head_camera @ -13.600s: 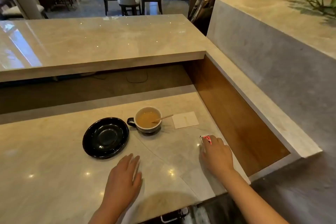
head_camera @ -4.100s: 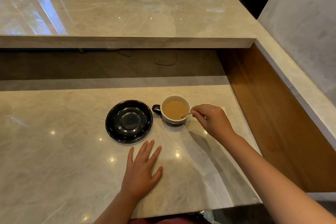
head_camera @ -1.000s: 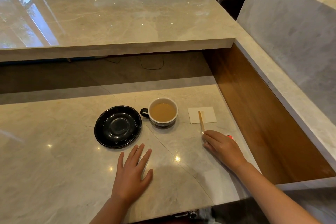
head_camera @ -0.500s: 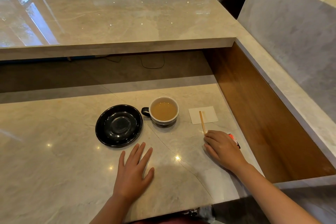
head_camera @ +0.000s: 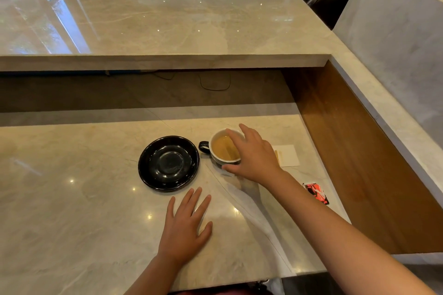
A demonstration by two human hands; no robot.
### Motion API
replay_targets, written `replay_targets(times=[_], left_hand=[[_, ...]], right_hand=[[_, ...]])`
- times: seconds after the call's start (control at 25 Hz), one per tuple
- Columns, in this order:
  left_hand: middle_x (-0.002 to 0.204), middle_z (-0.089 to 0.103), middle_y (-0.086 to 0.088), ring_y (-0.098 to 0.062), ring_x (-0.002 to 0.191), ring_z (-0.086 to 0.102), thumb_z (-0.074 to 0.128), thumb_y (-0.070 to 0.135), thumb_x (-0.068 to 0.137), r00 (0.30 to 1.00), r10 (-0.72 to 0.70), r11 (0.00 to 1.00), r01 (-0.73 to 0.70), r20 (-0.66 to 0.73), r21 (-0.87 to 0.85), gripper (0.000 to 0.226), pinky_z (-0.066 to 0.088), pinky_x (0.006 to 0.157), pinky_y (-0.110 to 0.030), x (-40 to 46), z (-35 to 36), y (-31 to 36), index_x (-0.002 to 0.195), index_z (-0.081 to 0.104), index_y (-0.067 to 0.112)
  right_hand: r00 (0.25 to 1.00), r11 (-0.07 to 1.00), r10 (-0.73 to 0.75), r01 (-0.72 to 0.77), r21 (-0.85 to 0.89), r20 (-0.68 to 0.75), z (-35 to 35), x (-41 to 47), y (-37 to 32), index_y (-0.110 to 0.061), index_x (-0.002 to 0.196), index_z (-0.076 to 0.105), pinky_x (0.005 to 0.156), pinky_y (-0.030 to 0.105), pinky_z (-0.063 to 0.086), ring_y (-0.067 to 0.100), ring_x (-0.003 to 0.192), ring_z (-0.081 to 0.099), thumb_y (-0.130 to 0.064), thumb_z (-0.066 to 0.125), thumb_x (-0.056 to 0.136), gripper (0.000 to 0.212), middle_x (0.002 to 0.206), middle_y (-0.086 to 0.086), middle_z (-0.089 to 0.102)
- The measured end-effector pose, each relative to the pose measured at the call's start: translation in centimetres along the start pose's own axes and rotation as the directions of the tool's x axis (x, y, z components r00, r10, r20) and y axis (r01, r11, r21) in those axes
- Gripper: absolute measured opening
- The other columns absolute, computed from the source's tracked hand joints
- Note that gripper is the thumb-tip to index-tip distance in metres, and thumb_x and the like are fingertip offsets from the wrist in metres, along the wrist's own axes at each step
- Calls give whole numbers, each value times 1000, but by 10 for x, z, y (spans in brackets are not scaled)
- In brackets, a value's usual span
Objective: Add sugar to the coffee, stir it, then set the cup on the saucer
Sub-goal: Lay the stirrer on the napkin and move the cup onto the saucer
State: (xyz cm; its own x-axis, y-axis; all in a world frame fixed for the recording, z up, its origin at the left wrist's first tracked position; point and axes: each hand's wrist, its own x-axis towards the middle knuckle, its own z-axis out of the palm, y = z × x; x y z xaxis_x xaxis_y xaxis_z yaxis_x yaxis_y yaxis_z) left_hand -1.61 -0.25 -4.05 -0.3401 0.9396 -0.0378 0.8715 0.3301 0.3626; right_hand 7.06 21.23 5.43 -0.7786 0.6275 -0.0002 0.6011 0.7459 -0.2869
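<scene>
1. The cup stands upright on the marble surface, just right of the saucer and not on it; its handle points left toward the saucer; tan coffee fills it.
2. The right hand reaches over the cup from the right; its fingers curve over the far rim and the thumb lies at the near side of the cup's base; whether the grip has closed on the cup I cannot tell.
3. The left hand lies flat and open on the surface, palm down, fingers spread, near the saucer's front edge and apart from it.
4. The saucer is black and glossy and holds nothing.
5. A white napkin lies right of the cup, partly hidden by the right hand; a wooden stick rests on its left part.
6. A red packet lies on the surface beside the right forearm, near the wooden side wall.
</scene>
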Motion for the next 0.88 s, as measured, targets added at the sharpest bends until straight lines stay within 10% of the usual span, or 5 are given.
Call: replay_targets(times=[0.48,0.88], left_hand=[[154,10,6,-13,140,2,32,55,88,1000,6,1000,-6,-13,-15,60,-9,111,-46,0,6,-5,143,14,40],[153,7,7,-11,140,-5,32,54,89,1000,10,1000,-11,-19,-4,58,-10,110,-46,0,7,-6,143,17,37]], right_hand=[[934,991,32,18,-136,356,-3,57,-5,-33,139,17,89,46,44,34,126,33,-50,81,58,105,145,11,31],[963,993,-16,47,-109,268,7,53,-13,-27,128,29,73,37,45,30,113,38,-54,78,52,94,126,12,40]])
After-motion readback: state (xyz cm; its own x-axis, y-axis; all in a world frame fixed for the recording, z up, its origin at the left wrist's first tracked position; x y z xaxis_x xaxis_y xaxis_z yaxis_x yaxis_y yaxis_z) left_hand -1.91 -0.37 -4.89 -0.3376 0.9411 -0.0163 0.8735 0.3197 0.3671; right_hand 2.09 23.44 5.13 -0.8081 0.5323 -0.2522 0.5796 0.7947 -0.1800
